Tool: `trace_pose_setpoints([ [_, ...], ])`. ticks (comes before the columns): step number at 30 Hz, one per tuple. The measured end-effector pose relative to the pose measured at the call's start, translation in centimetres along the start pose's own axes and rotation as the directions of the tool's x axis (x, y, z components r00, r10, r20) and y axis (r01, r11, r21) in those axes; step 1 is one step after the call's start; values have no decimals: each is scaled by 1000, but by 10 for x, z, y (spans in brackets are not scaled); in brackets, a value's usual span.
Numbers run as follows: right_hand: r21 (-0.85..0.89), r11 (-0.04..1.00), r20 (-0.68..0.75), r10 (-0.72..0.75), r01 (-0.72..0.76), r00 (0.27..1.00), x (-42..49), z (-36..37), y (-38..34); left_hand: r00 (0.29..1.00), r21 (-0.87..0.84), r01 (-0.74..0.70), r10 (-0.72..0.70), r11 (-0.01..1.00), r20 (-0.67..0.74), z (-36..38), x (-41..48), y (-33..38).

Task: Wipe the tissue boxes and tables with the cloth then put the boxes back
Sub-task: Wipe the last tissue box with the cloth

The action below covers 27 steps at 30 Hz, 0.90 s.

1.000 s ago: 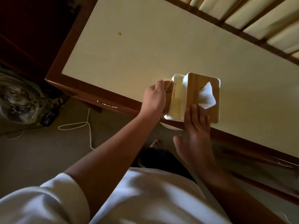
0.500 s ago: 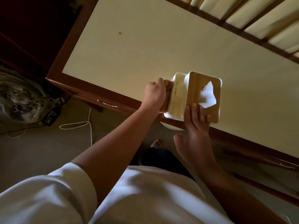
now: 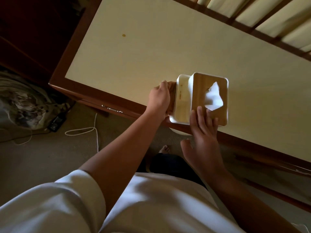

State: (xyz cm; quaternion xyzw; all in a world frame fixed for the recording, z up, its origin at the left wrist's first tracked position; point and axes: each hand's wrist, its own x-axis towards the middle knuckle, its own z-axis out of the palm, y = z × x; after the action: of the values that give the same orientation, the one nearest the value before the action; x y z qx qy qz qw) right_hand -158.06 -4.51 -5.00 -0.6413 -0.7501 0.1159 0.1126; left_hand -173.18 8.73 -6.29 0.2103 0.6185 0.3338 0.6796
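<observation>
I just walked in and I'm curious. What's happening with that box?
A person is cleaning a tissue box at the near edge of the table. The left hand holds a cloth against the box's white side. The right hand steadies the box, resting flat on its wooden lid. A tissue sticks up out of the lid.

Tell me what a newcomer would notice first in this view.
The tissue box, white with a wooden lid and a tissue poking out, stands out at the near edge of the cream table. The left hand holds a brownish cloth against the box's side, while the right hand rests straight fingers on the lid. A small brown spot marks the tabletop farther back on the left.
</observation>
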Motion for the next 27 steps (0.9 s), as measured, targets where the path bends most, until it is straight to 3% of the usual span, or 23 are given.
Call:
trace_pose_setpoints([
  [5,-17,999,-6,36,-36,999,0,3,0,988,76,-156,156,985,3,7,-42,-11],
  [9,-38,999,-5,-4,4,1000,1,-1,1,995,50,-62,58,997,79,-23,-74,-43],
  [14,9,999,-85,34,-33,996,2,5,-3,999,-80,-41,42,996,14,-49,-85,-36],
  [16,75,994,-152,87,-76,985,6,9,-8,997,-117,-78,76,990,-24,-51,-82,-21],
  [19,18,992,-229,129,-128,965,12,15,-17,982,-161,-188,187,969,-22,-41,-79,5],
  [22,-13,995,-264,96,-103,960,14,16,-28,955,-139,-294,297,946,1,-18,-74,25],
  [27,-11,999,-280,38,-43,959,20,22,-33,946,-79,-318,322,945,46,18,-53,35],
])
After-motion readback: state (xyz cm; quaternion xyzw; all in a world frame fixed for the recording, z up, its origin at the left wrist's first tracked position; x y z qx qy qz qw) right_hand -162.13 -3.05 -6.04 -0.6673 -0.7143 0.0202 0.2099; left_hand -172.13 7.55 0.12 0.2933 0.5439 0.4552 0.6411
